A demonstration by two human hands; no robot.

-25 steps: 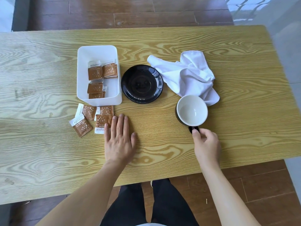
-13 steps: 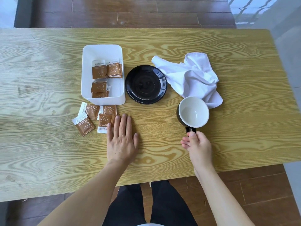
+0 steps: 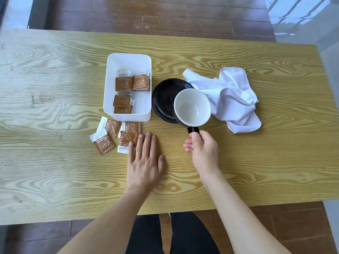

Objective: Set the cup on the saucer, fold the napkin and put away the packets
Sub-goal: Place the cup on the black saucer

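The bench (image 3: 55, 88) is pale wood with bold wavy grain. A round glossy black saucer (image 3: 163, 97) lies between a white rectangular plastic bin (image 3: 128, 61) and a crumpled white cloth napkin (image 3: 233, 96). The cup (image 3: 192, 107), black outside and white inside, overlaps the saucer's right side; the right hand (image 3: 202, 150) pinches its black handle. Brown-and-white paper packets (image 3: 110, 128) lie loose in front of the bin, more inside it. The left hand (image 3: 145, 162) lies flat, fingers straight, touching one packet.
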